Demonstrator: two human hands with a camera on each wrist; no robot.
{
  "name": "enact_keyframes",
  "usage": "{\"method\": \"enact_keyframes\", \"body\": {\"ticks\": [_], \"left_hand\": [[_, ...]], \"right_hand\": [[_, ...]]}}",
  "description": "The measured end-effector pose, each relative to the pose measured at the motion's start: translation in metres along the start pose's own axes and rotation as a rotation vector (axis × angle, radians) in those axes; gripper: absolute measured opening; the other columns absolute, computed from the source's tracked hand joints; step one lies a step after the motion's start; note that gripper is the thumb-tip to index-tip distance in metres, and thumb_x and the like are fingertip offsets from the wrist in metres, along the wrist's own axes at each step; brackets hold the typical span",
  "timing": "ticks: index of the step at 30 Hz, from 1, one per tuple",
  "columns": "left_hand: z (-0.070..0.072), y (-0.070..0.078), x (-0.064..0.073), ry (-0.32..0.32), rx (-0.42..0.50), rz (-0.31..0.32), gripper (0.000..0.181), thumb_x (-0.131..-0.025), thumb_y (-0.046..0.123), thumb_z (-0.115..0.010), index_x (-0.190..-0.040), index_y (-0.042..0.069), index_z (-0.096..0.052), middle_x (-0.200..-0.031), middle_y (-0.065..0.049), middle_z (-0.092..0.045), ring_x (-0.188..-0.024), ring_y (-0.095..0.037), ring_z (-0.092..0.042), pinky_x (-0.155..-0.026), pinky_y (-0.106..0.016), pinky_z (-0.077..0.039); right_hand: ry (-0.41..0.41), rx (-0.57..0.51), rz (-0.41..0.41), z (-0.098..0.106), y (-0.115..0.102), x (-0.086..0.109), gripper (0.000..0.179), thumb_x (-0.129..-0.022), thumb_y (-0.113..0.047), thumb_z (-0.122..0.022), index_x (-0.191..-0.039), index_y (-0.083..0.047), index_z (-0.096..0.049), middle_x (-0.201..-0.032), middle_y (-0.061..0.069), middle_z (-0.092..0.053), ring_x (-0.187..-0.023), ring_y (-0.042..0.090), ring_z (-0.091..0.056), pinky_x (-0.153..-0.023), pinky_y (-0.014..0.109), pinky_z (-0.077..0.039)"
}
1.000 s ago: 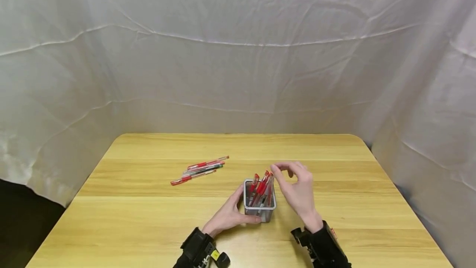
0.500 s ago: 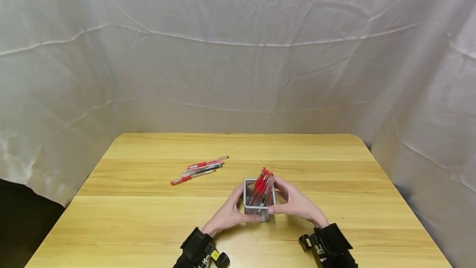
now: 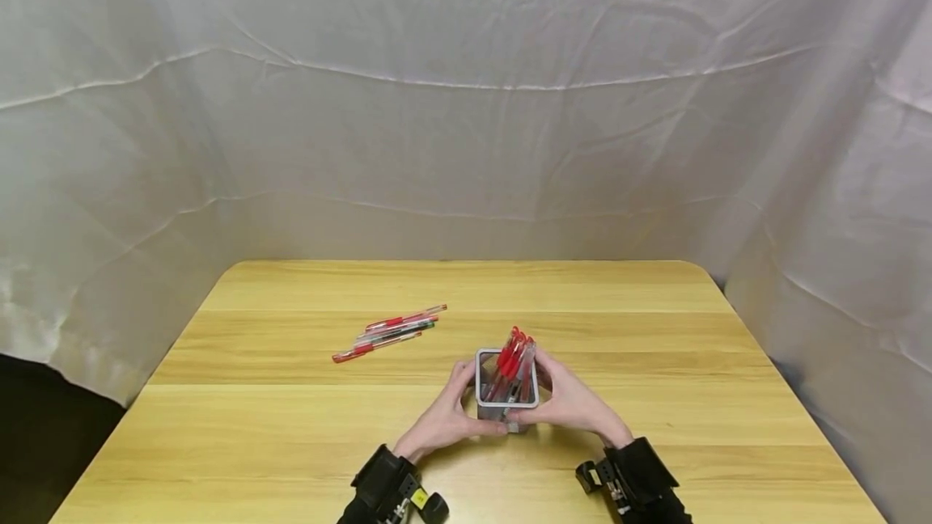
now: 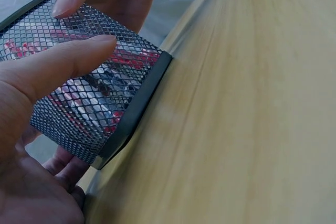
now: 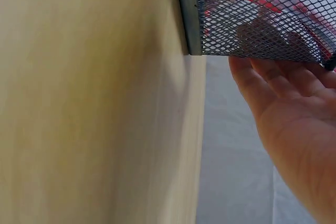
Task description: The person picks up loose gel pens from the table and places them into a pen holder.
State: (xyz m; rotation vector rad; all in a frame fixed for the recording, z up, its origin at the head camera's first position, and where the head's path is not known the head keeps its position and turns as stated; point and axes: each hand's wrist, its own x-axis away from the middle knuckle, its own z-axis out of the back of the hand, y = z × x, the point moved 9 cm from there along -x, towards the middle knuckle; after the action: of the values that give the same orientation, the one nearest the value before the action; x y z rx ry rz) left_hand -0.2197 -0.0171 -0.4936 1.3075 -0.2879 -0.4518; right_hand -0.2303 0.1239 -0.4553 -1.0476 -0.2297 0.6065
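A square mesh pen holder (image 3: 489, 412) with a silver-grey rim stands near the middle of the table. Several red-capped pens (image 3: 512, 358) lean to the right inside it. My left hand (image 3: 440, 425) holds the holder on its left side, thumb across the near wall and fingers round the far side. On the right side my right hand (image 3: 575, 404) holds it too, with its thumb on the near wall. In the left wrist view both thumbs lie on the mesh wall (image 4: 97, 95). The right wrist view shows the right fingers (image 5: 273, 80) against the mesh.
A loose bunch of pens (image 3: 389, 334), red ones and a dark one among them, lies on the wooden table (image 3: 291, 427) behind and left of the holder. A grey cloth (image 3: 466, 144) hangs behind the table and at its sides.
My right hand has come down from the pen tops to the holder's right side and taken hold there. The pens inside have shifted together to the right. The left hand stays put.
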Motion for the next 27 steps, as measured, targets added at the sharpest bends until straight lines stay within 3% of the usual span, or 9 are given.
{"method": "enact_keyframes", "body": {"ticks": [9, 17, 23, 27], "left_hand": [[0.001, -0.001, 0.001, -0.029, 0.009, 0.023, 0.102, -0.066, 0.018, -0.091, -0.151, 0.04, -0.039, -0.151, -0.004, -0.039, -0.144, -0.03, -0.033, -0.12, -0.068, -0.023], [0.01, -0.006, 0.007, -0.095, 0.02, 0.087, 0.118, -0.064, 0.007, -0.081, -0.162, 0.016, -0.015, -0.168, -0.02, -0.018, -0.155, -0.044, -0.01, -0.12, -0.074, -0.003], [0.025, 0.003, 0.009, -0.139, -0.014, 0.03, 0.118, -0.067, 0.008, -0.077, -0.162, 0.008, -0.007, -0.161, -0.023, -0.03, -0.15, -0.043, -0.029, -0.123, -0.069, -0.01], [0.046, 0.009, 0.009, -0.045, -0.026, 0.005, 0.101, -0.079, 0.012, -0.077, -0.159, 0.002, -0.017, -0.155, -0.027, -0.037, -0.145, -0.046, -0.035, -0.121, -0.071, -0.014]], "right_hand": [[0.006, 0.003, -0.021, 0.001, 0.006, 0.0, 0.092, -0.077, -0.026, -0.087, -0.151, -0.002, -0.038, -0.139, 0.02, -0.06, -0.129, 0.043, -0.057, -0.107, 0.061, -0.048], [0.017, 0.017, -0.038, 0.0, 0.005, -0.002, 0.091, -0.075, -0.028, -0.088, -0.149, -0.004, -0.043, -0.137, 0.016, -0.063, -0.126, 0.038, -0.059, -0.106, 0.048, -0.052], [0.024, 0.025, -0.055, 0.001, 0.006, -0.001, 0.092, -0.073, -0.03, -0.089, -0.149, -0.005, -0.043, -0.135, 0.013, -0.064, -0.125, 0.034, -0.06, -0.106, 0.047, -0.052], [0.012, 0.009, -0.048, 0.0, 0.006, 0.0, 0.093, -0.074, -0.029, -0.088, -0.15, -0.002, -0.041, -0.135, 0.017, -0.063, -0.127, 0.039, -0.059, -0.108, 0.057, -0.049]]}}
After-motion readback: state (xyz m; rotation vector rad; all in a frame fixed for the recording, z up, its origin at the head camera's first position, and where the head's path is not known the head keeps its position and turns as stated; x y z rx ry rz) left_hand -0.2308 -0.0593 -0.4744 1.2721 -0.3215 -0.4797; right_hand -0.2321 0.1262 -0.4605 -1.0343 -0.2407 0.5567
